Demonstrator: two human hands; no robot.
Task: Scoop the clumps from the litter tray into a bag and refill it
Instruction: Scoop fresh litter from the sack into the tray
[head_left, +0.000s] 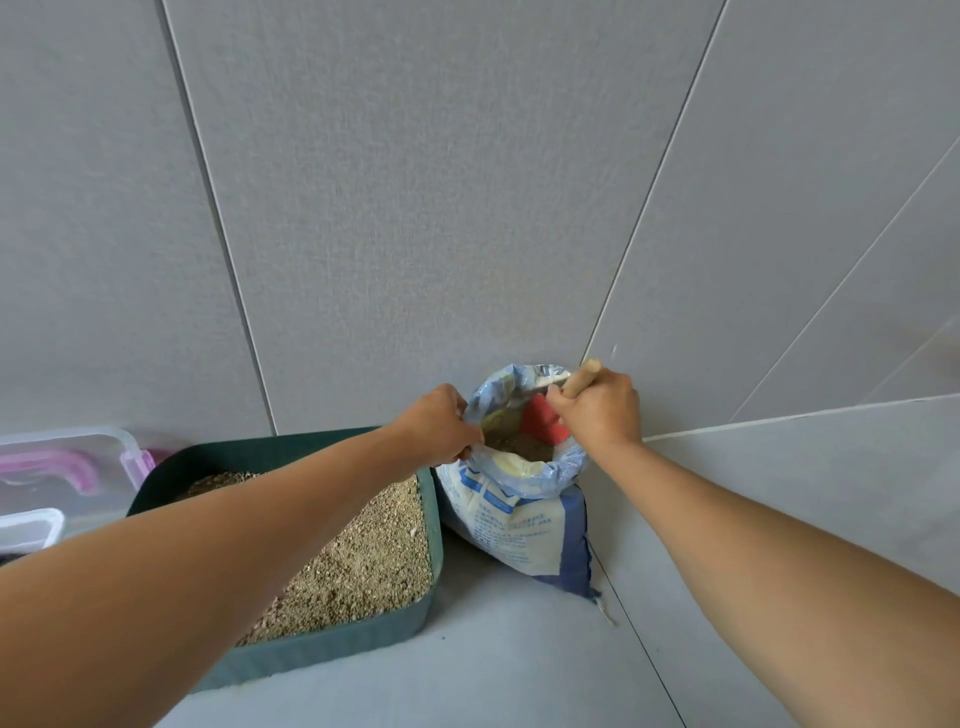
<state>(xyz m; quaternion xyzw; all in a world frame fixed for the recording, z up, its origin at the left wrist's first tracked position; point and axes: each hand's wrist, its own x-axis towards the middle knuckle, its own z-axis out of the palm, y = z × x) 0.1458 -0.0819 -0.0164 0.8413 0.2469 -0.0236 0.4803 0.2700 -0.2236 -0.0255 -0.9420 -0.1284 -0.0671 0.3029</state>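
left hand (441, 426) grip pinched on the litter bag (519, 519) rim, centre frame; right hand (602, 410) grip clamped on the wooden handle (583, 378) of the red scoop (540, 422), head down inside the bag. litter tray (332, 649) sits lower left, just beside the bag. risk: soft rim folds on lift-out, snags the scoop, litter spills on the floor (519, 670).

We reach both bare arms forward and down, nearly straight. Our left hand (440, 426) pinches the rim of the litter bag (519, 525), knuckles up. Our right hand (600, 410) is fisted round the scoop's wooden handle (584, 375), wrist bent downward, near the left.
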